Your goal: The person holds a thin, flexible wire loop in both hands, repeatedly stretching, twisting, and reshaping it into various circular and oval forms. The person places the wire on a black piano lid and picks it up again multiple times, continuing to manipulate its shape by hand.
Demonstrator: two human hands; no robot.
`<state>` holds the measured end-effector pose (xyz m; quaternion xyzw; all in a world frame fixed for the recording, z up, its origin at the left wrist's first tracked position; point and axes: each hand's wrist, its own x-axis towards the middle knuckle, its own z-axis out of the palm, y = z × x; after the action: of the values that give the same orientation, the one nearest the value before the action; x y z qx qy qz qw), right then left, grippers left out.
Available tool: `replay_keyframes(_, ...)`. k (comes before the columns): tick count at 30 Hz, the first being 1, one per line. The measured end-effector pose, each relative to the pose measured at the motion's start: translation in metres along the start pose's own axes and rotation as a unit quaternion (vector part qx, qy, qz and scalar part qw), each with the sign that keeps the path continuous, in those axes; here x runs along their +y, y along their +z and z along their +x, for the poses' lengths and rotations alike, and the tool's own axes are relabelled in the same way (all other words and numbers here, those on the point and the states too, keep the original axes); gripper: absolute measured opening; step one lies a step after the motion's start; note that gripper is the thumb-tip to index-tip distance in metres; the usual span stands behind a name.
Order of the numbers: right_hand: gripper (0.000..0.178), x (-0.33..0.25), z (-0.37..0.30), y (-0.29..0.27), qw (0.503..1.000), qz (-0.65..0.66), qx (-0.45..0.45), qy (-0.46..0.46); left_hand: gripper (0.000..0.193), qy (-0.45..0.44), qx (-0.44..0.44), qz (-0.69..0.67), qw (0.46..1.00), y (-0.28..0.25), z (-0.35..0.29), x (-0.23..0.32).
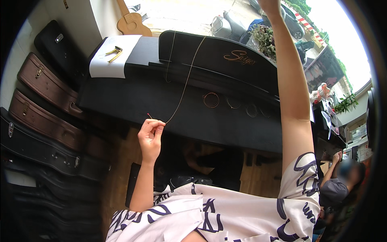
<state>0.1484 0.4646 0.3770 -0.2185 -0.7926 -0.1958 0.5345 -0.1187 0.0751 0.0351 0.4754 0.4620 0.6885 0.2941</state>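
My left hand (150, 138) is closed in a pinch on a thin instrument string (186, 81), above the front edge of the black piano (181, 107). From the fingertips the string runs up and away across the piano to its upright back panel. A small red tip (149, 115) sticks out beside my fingers. My right arm stretches far forward, and my right hand (271, 6) is cut off by the top edge, its fingers out of sight. Several coiled strings lie on the piano, among them a copper-coloured coil (211, 100) and a silvery coil (252, 110).
On a white sheet (100, 68) at the far left lies a gold plier-like tool (116, 54). A guitar (134, 23) stands behind. Brown and black instrument cases (46, 119) are stacked on the left. A dried plant (264, 40) is by the window. Another person (336, 185) sits at right.
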Motion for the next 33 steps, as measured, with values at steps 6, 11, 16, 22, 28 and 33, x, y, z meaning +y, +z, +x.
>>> replay_keyframes(6,0.019,-0.007,-0.044,0.127,0.950,0.006,-0.177,0.256,0.006,-0.044,-0.009,-0.059,0.997,0.001,0.006,-0.002)
replay_keyframes(11,0.017,0.064,-0.113,0.160,0.869,0.035,-0.363,0.336,0.006,-0.031,-0.064,-0.052,0.996,0.034,0.031,0.003)
replay_keyframes(16,0.019,0.012,-0.119,0.152,0.769,0.005,-0.483,0.418,0.008,-0.003,-0.023,-0.077,0.997,0.042,0.052,0.017)
replay_keyframes(22,0.020,0.013,-0.122,0.122,0.854,0.034,-0.409,0.320,0.011,0.021,-0.044,-0.050,0.998,0.067,0.099,0.021)
replay_keyframes(28,0.016,-0.140,-0.152,0.057,0.952,0.135,-0.027,0.272,0.010,0.016,-0.026,-0.020,0.999,0.075,0.123,-0.007)
replay_keyframes(33,0.014,-0.265,-0.256,0.022,0.870,0.273,-0.086,0.401,0.008,0.101,0.012,0.062,0.993,0.075,0.132,-0.046)
